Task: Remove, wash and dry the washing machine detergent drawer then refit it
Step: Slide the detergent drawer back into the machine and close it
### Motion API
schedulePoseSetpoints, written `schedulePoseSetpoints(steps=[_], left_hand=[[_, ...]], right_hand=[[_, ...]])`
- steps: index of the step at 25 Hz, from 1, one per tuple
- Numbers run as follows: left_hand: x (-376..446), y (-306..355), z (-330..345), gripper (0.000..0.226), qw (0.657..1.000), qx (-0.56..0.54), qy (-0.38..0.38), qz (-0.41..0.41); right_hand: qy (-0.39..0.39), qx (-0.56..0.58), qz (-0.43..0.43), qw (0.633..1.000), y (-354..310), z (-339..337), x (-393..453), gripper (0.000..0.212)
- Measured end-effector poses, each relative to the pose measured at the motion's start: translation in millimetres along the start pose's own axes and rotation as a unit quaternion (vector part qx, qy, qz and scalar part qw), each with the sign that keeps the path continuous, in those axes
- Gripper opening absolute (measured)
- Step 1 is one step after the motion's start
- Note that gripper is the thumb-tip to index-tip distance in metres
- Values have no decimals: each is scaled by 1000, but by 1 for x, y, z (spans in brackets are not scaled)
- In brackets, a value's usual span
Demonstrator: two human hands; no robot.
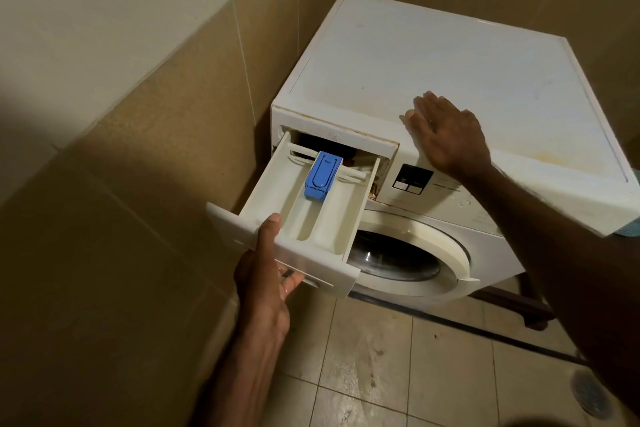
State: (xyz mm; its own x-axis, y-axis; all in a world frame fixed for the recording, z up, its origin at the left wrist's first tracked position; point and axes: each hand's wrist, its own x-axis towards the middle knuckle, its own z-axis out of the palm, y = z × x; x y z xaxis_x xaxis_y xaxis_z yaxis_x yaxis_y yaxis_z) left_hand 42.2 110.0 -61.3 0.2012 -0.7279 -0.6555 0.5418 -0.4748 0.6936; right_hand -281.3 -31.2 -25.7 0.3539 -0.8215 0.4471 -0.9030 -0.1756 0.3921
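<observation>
Tiled laundry corner: my left hand point(266, 274) grips the detergent drawer point(304, 215), pulled well out of the washing machine point(450, 55).
Light, stiff plastic, probably slick; fingers curl under its front panel, thumb on top; right hand point(446, 135) lies flat, fingers straight, steadying.

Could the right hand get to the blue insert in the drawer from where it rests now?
Probably yes. The right hand lies flat on the washing machine top, holding nothing. The blue insert sits exposed in the pulled-out detergent drawer, with nothing between them; the left hand grips only the drawer front.
</observation>
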Motion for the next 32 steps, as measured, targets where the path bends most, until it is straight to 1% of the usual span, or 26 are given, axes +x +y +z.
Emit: schedulePoseSetpoints(steps=[5, 7, 9, 10, 12, 13, 15, 17, 20, 23, 26, 29, 32], left_hand=[[2, 2, 10, 35, 1000, 0, 1, 8], [3, 2, 11, 36, 1000, 0, 6, 11], [3, 1, 12, 37, 1000, -3, 11, 13], [2, 1, 12, 38, 1000, -6, 13, 14], [0, -1, 14, 42, 1000, -8, 18, 13], [-1, -2, 14, 43, 1000, -8, 21, 13], [-2, -2, 15, 42, 999, -10, 28, 14], [-5, -2, 18, 44, 999, -13, 31, 17], [-12, -2, 26, 52, 999, -20, 25, 22], [-16, -1, 34, 56, 999, -25, 20, 21], [-14, 1, 44, 57, 999, -31, 16, 23], [-8, 5, 55, 60, 999, -31, 2, 35], [1, 8, 66, 72, 999, -39, -16, 33]], right_hand=[[-65, 6, 42, 997, -1, 3, 3, 47], [-89, 14, 67, 994, 0, 2, 3, 48], [-111, 37, 69, 991, -1, 1, 1, 48], [-124, 65, 82, 987, -1, 2, 2, 52], [-138, 116, 133, 975, 2, 2, 5, 62], [-147, 133, 148, 969, 3, 1, 6, 63], [-126, 77, 105, 983, -3, -2, 3, 58], [-118, 39, 53, 991, -1, 0, 0, 46], [-91, 10, 37, 995, 0, 2, 1, 43], [-57, 1, 26, 998, -1, 2, 1, 39], [-31, 15, 32, 999, -2, -2, 0, 36], [-7, 72, 50, 996, -6, -9, 1, 40], [-40, 109, 74, 990, -4, -11, 0, 51]])
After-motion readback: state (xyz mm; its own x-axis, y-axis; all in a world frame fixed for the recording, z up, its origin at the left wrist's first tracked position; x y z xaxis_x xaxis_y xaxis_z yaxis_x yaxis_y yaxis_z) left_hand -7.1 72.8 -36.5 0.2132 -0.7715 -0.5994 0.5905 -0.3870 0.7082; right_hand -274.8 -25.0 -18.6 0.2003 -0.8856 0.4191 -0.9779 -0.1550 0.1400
